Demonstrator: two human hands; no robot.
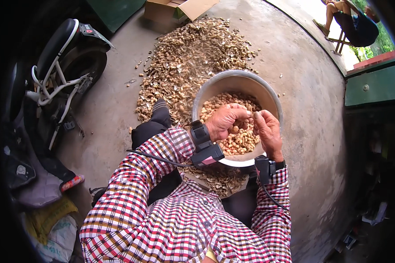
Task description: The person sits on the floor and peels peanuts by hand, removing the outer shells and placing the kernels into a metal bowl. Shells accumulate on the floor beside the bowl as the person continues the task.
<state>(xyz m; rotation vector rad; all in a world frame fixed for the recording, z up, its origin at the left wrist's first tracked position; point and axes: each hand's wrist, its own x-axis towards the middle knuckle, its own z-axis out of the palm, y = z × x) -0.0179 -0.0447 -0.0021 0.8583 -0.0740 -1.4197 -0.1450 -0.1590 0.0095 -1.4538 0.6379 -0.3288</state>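
My left hand [226,121] and my right hand [269,133] meet over a wide metal basin [274,103]. Unshelled peanuts [238,143] fill the bottom of the basin. Both hands are closed, with thumbs and forefingers pinched close together around a small peanut [251,112], mostly covered by the fingertips. The other fingers of my left hand are curled in, and whether they hold more peanuts is hard to make out. A strapped black device sits on each of my wrists.
A large heap of peanut shells [184,57] spreads over the concrete floor beyond the basin; more shells lie between my legs. An open cardboard box [180,9] stands behind the heap. A two-wheeler [59,74] is at left, sacks [52,223] below it. Someone sits on a stool [339,41] at the far right.
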